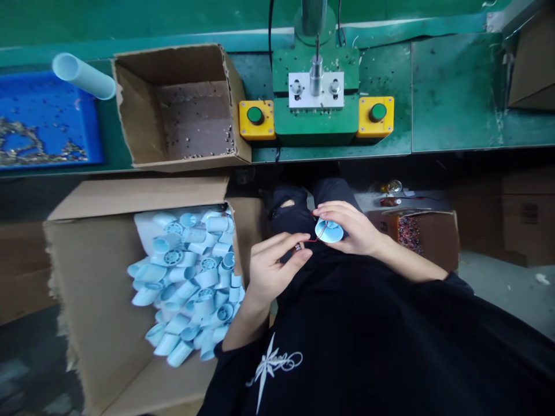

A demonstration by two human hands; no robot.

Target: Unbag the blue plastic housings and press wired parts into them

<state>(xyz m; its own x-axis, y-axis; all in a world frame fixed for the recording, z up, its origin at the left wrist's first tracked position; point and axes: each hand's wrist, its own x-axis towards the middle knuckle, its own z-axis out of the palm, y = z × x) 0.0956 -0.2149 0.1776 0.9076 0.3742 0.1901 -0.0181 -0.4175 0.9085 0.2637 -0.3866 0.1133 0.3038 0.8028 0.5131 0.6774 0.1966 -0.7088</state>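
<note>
Blue tray (pixel 39 95), set on the bench; metal bits are contained by its raised sides. Tube (pixel 84 78), pale blue, laid aslant between tray and carton; the reason cannot be told. Large box (pixel 99 289), placed low at the left arm; many loose cups (pixel 206 277) are held in it, presumably for easy reach. Carton (pixel 141 121), open-topped, on the bench; a few metal bits are caught on its floor. Left hand (pixel 275 263): thumb and forefinger are brought nearly together, with the red wire (pixel 313 240) pinched at the tips; a small dark piece is seen there, too small to identify. Press (pixel 316 89), stood on the bench ahead, flanked by two buttons (pixel 255 115), one seemingly meant for each hand. Cup (pixel 330 231), held above the lap, mouth turned up, apparently so that the inside is seen and the wire led out over the rim. Right hand (pixel 355 231): fingers are curled round the cup, gap closed to its width. Small box (pixel 442 237), set low beyond the right arm; tiny reddish pieces are held within.
</note>
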